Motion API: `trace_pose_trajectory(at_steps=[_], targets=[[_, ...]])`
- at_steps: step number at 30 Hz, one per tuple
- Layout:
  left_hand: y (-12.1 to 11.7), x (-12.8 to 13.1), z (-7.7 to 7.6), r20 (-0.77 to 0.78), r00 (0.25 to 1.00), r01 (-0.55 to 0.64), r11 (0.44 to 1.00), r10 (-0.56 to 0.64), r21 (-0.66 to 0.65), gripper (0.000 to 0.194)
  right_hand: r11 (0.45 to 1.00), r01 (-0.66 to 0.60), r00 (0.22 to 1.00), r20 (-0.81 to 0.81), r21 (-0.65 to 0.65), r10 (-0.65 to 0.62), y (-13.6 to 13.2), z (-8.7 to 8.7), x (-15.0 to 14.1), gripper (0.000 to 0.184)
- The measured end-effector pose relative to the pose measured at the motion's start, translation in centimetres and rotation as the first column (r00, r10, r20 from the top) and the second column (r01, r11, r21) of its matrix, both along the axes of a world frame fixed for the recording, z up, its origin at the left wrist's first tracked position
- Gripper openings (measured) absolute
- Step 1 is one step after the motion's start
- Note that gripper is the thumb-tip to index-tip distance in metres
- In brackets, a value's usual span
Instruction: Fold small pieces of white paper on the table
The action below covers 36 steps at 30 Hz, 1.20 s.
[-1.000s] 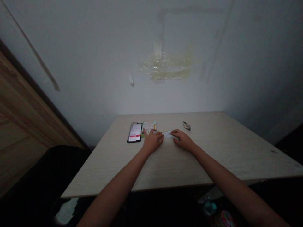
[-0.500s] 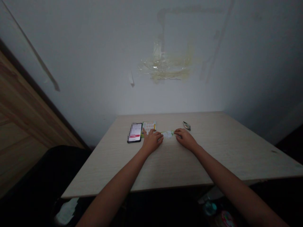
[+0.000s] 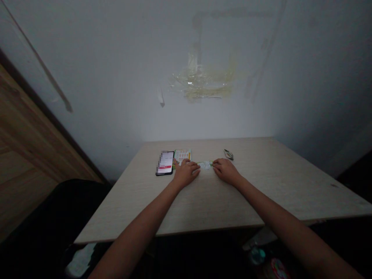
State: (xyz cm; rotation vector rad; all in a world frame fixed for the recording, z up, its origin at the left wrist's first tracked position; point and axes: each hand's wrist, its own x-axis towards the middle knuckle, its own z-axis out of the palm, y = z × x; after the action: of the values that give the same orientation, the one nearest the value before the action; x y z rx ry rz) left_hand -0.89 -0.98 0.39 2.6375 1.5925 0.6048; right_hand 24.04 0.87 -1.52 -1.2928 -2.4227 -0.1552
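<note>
**The paper strip point(image 3: 205, 166) lay flat**

It was a narrow strip, white with small print at its middle and green toward its ends, flat on the table point(image 3: 250, 193) near the far edge. Your left hand point(image 3: 186, 173) was at its left end and your right hand point(image 3: 226, 172) at its right end. Both hands lay palm down with the fingers lightly curled, and neither was closed into a fist. You could not tell from this view whether either hand was pinching the paper or only pressing on it.

The strip looked light and soft, likely to crease or tear if pulled hard. Lying this flat, it would probably be slippery to pick up with a fingertip. The ends looked like the best place to take hold, with thumb and finger working under the edge, leaving the printed middle free.

Just left of the strip was a printed card point(image 3: 183, 156), and left of that a phone point(image 3: 165, 163) with its screen lit. Beyond the strip's right end lay a small foil packet point(image 3: 228, 154). Well behind the strip, old tape point(image 3: 203, 83) clung to the wall point(image 3: 110, 77), and far to its left stood a wooden panel point(image 3: 29, 135).
</note>
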Motion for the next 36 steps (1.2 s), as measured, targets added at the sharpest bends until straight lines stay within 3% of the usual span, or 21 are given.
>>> trace_pose_trajectory(at_steps=[8, 16, 26, 31, 36], targets=[[0.0, -0.4, -0.3, -0.017, 1.0, 0.006, 1.0, -0.006, -0.003, 0.03, 0.999, -0.039, 0.998, -0.041, 0.004, 0.039, 0.4, -0.4, 0.7, 0.031], [0.0, 0.2, -0.4, -0.02, 1.0, -0.014, 1.0, 0.014, 0.022, 0.029, 0.991, -0.128, 0.971, -0.206, -0.026, 0.12, 1.1, -1.4, 1.5, 0.03], [0.2, 0.3, -0.7, -0.021, 0.999, -0.047, 0.997, 0.048, 0.057, 0.033, 0.989, -0.143, 0.963, -0.234, -0.03, 0.132, 0.8, -1.1, 0.9, 0.032], [0.3, 0.4, -0.7, -0.014, 1.0, 0.003, 0.999, -0.002, 0.043, 0.034, 0.987, -0.158, 0.97, -0.189, -0.007, 0.154, 0.3, -0.6, 0.0, 0.031], [0.2, 0.6, -0.9, -0.032, 0.999, 0.043, 0.999, -0.042, 0.031, 0.034, 0.968, -0.247, 0.939, -0.256, -0.035, 0.231, -0.1, -0.5, -0.6, 0.033]])
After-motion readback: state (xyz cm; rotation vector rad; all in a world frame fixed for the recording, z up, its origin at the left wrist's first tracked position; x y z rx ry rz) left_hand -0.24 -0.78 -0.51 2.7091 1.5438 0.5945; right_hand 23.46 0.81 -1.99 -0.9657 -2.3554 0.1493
